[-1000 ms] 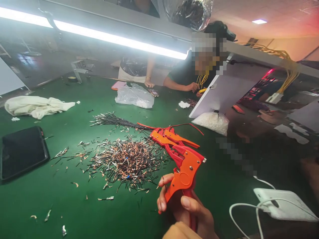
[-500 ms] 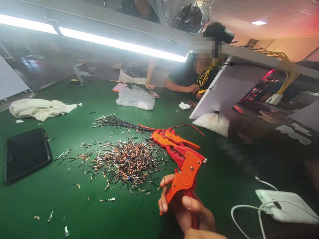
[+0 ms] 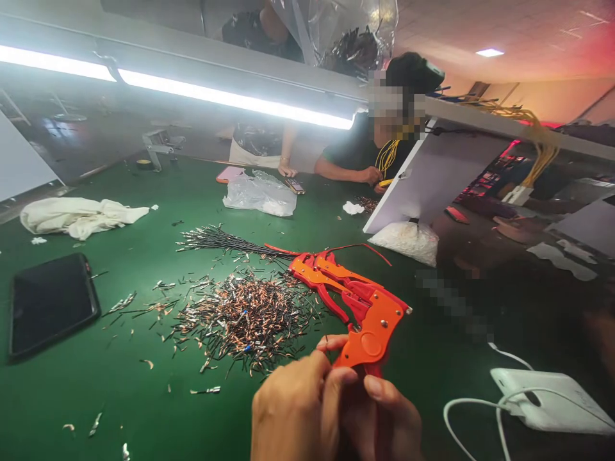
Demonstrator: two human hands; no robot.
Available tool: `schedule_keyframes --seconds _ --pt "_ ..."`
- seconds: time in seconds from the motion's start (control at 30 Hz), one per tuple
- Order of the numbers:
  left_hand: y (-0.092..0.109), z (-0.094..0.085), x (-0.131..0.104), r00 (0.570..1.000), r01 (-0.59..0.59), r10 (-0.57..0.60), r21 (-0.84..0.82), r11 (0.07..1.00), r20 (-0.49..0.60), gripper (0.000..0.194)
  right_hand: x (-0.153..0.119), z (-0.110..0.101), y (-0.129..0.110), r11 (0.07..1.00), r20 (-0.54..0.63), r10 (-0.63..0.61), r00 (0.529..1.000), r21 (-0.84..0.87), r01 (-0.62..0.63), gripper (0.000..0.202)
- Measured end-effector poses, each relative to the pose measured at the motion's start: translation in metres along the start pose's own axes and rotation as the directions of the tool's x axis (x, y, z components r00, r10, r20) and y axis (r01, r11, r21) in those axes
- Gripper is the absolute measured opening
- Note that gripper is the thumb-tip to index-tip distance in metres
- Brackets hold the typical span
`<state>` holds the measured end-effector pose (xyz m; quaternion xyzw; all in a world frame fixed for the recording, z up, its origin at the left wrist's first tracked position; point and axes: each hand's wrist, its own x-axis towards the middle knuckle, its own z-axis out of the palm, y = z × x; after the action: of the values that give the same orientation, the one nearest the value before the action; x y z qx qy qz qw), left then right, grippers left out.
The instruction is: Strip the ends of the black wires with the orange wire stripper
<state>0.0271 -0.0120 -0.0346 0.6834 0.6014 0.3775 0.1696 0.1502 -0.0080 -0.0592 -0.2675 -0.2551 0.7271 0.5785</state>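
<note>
An orange and red wire stripper [image 3: 372, 330] is held upright in my right hand [image 3: 394, 410], its fingers closed around the handles. My left hand [image 3: 293, 410] is beside it, fingers curled and pressed together against the lower handle; whatever they pinch is hidden. Similar orange wire strippers [image 3: 307, 269] lie just beyond, overlapping the held one in view. Left of the tool spreads a pile of wire offcuts [image 3: 254, 314], black with bare copper and silvery terminals. Behind the pile lies a bundle of black wires [image 3: 225, 240] with metal-tipped ends.
A black phone [image 3: 52, 304] and white cloth [image 3: 81, 214] lie at the left. A clear plastic bag [image 3: 259, 192] is farther back. A white power bank [image 3: 548, 397] with a cable sits at the right. Across the green table, a person handles yellow wires [image 3: 387, 157] beside an upright panel [image 3: 423, 166].
My left hand has come into view from below and closed in beside the right hand. The held wire stripper has shifted slightly to the right.
</note>
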Motion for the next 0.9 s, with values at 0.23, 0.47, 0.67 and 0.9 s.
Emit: schedule_keyframes --seconds 0.23,0.47,0.67,0.9 --pt "-0.011 -0.013 0.026 0.899 0.438 -0.425 -0.234 0.868 0.106 0.034 0.0 0.006 -0.005 1.0 0.141 0.013 0.99 0.013 -0.015 0.043" --pt "-0.013 -0.005 0.038 0.846 0.514 -0.478 -0.606 0.607 0.239 0.045 0.001 0.008 -0.004 0.995 0.205 0.101 0.974 -0.035 -0.096 0.053" --pt "-0.004 -0.011 0.049 0.782 0.557 -0.513 -0.767 0.319 0.355 0.048 0.002 0.007 -0.001 0.995 0.239 0.099 0.966 -0.023 -0.096 0.049" --pt "0.007 -0.008 0.053 0.735 0.594 -0.489 -0.794 0.129 0.47 0.05 0.002 0.009 0.002 0.996 0.246 0.089 0.965 -0.031 -0.084 0.05"
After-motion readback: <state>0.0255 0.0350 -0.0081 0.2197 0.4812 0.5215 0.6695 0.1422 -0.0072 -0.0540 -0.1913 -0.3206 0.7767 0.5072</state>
